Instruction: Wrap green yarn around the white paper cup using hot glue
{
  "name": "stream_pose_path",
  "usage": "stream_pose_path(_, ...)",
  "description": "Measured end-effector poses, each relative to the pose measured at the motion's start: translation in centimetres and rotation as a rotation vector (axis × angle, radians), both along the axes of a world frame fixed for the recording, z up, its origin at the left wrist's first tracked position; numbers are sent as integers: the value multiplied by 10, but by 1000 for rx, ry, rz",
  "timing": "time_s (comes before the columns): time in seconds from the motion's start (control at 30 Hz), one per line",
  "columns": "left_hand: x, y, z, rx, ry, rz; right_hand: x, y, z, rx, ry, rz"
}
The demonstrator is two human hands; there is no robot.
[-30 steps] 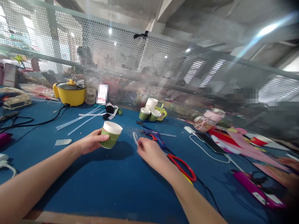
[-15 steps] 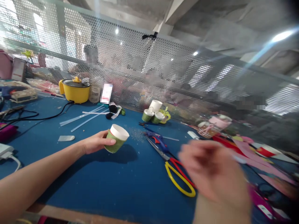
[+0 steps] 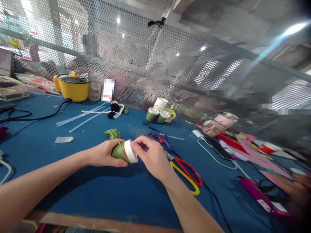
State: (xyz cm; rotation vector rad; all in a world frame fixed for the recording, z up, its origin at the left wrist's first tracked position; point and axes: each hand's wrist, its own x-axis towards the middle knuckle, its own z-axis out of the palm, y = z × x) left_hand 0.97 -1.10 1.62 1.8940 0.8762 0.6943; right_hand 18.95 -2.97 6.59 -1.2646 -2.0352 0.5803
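Observation:
A paper cup (image 3: 120, 152) wrapped in green yarn, with a white rim, lies tilted in my left hand (image 3: 103, 153), its mouth turned to the right. My right hand (image 3: 153, 155) is at the white rim, thumb and forefinger pinched together; whatever is between those fingertips is too small to tell. Behind the cup a bundle of green yarn (image 3: 113, 133) shows. Red and yellow handled scissors (image 3: 188, 173) lie right of my right hand, partly hidden by it, with a blue glue gun (image 3: 163, 140) just beyond.
Green and white cups (image 3: 160, 111) stand near the mesh screen. A yellow pot (image 3: 74, 89) and clear sticks (image 3: 85, 120) are at the left. Towards the right are a phone (image 3: 218, 148), pink and red sheets (image 3: 257, 155) and a purple power strip (image 3: 262, 197). Another person's hand (image 3: 295, 187) is at the far right.
My right hand has come left from above the scissors to the cup's rim. The cup has tipped rightward in my left hand, and green yarn now shows behind it. The view has shifted slightly.

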Motion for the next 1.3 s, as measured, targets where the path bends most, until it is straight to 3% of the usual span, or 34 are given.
stream_pose_path(0.1, 3, -3, 0, 134, 68, 31, 4, 4, -2, -19, 85, -36)
stream_pose_path(0.2, 3, -3, -1, 147, 88, 60, 7, 4, -4, -87, 135, -36)
stream_pose_path(0.5, 4, -3, -5, 281, 52, 141, 3, -3, -10, -92, 86, -55)
stream_pose_path(0.77, 4, -3, -9, 370, 120, 115, 6, -1, -12, -109, 9, -25)
stream_pose_path(1.3, 4, -2, -9, 361, 162, 165, 9, -2, -6, -163, 26, 0)
